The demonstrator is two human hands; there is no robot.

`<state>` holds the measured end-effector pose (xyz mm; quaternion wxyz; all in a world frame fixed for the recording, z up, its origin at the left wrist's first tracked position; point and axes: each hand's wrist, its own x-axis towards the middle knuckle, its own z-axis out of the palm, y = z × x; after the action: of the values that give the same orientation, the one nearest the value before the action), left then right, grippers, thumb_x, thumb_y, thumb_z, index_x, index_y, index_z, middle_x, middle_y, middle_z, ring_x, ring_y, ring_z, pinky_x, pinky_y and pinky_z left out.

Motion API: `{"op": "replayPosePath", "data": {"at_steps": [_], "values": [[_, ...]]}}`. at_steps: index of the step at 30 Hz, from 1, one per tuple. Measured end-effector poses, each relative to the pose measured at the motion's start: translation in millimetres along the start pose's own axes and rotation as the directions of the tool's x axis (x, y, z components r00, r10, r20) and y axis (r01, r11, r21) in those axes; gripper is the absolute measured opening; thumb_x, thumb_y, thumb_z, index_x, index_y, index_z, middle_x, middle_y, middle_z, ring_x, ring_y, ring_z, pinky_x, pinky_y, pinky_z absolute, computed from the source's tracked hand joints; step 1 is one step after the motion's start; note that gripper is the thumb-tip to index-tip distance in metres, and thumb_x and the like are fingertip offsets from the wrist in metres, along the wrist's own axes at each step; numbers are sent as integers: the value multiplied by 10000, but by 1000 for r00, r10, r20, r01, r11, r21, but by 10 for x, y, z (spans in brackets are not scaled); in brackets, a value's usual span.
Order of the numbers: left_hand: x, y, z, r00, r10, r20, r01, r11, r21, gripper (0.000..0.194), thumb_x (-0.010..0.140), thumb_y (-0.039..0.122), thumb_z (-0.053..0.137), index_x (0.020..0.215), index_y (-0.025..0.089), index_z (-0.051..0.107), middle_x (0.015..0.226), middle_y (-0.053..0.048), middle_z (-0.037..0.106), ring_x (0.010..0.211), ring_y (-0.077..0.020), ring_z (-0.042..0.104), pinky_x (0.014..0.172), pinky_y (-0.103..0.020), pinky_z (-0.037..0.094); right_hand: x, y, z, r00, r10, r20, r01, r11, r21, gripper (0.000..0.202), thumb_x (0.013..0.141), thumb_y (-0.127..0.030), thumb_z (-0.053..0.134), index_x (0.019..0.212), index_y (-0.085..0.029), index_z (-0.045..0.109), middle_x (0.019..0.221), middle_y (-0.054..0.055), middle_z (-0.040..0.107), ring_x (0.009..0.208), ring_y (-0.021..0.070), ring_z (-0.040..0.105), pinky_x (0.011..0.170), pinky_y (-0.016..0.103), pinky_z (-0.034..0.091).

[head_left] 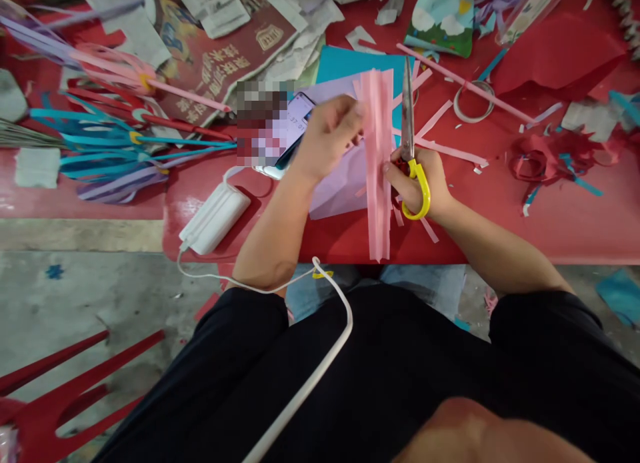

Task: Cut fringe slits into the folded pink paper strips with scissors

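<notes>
Left hand [327,133]: fingers curled, tips at left edge of pink folded paper [379,196]; can't tell if pinching. Right hand [434,176]: fingers wrapped round yellow-handled scissors [410,155], blades pointing away from person, thumb at paper's right edge. Pink paper upright between hands, over purple sheet [333,193]. Blue sheet [345,61] beyond, phone [299,119] just beside left hand, tape roll [463,108] farther right, red table [570,233] below.

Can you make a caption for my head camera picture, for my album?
Pink paper between the left hand and the right hand, which holds yellow-handled scissors.
</notes>
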<state>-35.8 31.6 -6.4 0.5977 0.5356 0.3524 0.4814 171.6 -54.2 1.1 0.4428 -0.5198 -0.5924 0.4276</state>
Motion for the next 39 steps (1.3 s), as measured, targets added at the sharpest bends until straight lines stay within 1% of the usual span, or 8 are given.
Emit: {"op": "replayPosePath", "data": {"at_steps": [2, 5, 9, 13, 16, 21, 31, 39], "values": [[82, 75, -276, 963, 246, -112, -190, 912, 364, 351, 1162, 418, 747, 877, 215, 766, 745, 11, 549, 743, -152, 461, 772, -397, 340, 18, -6, -12, 1000, -12, -25, 12, 1000, 22, 501, 900, -669, 882, 787, -273, 598, 642, -34, 508, 588, 157, 472, 593, 372, 453], [150, 184, -659, 939, 279, -200, -67, 720, 691, 196, 996, 34, 768, 915, 210, 801, 826, 9, 500, 849, -160, 418, 912, -390, 346, 48, -5, -39, 999, -13, -41, 14, 999, 38, 523, 898, -699, 880, 766, -288, 584, 626, -38, 463, 577, 160, 433, 587, 393, 446], [140, 247, -895, 969, 124, -212, 38, 777, 628, 274, 917, 72, 873, 836, 303, 749, 835, -45, 305, 966, -258, 298, 1070, -408, 308, 64, 20, -51, 999, -15, -35, 16, 1000, 14, 562, 895, -775, 854, 762, -307, 572, 625, -22, 477, 593, 179, 440, 590, 419, 439], [130, 211, -907, 1000, -4, -20, 13, 879, 477, 287, 967, 300, 889, 786, 320, 668, 852, -66, 231, 1074, -283, 267, 1121, -424, 275, 56, 39, -31, 999, -8, -31, 8, 1000, 5, 589, 887, -808, 843, 776, -303, 560, 624, -25, 482, 591, 175, 441, 594, 421, 428], [138, 161, -927, 999, 36, -17, -21, 847, 531, 278, 970, 317, 883, 801, 305, 663, 890, -68, 292, 1120, -284, 294, 1182, -435, 248, 47, 36, -22, 999, 11, -34, -11, 1000, 23, 594, 884, -815, 837, 799, -297, 559, 622, -36, 466, 568, 162, 426, 577, 407, 408], [162, 188, -1064, 956, 236, -172, -20, 639, 769, 219, 955, 44, 788, 941, 248, 708, 1087, -43, 486, 1192, -233, 385, 1245, -413, 227, 51, 31, -46, 1000, -10, -27, 9, 1000, -16, 602, 928, -833, 790, 816, -305, 522, 626, -30, 456, 611, 179, 448, 603, 408, 415], [376, -198, -1590, 963, 26, -269, 114, 863, 492, 211, 801, 146, 898, 965, 232, 797, 914, 64, 717, 927, -158, 450, 961, -361, 359, 62, 19, -40, 997, -15, -71, 19, 998, 55, 564, 903, -760, 837, 778, -285, 561, 634, -45, 443, 575, 161, 466, 585, 382, 443], [260, -88, -1582, 988, -41, -151, 112, 862, 494, 194, 878, 275, 916, 1026, 304, 795, 834, 67, 649, 1009, -171, 378, 982, -375, 372, 77, 80, -37, 994, -61, -92, 63, 998, 12, 533, 942, -707, 826, 782, -275, 558, 629, -40, 431, 572, 157, 469, 557, 353, 424]]}}
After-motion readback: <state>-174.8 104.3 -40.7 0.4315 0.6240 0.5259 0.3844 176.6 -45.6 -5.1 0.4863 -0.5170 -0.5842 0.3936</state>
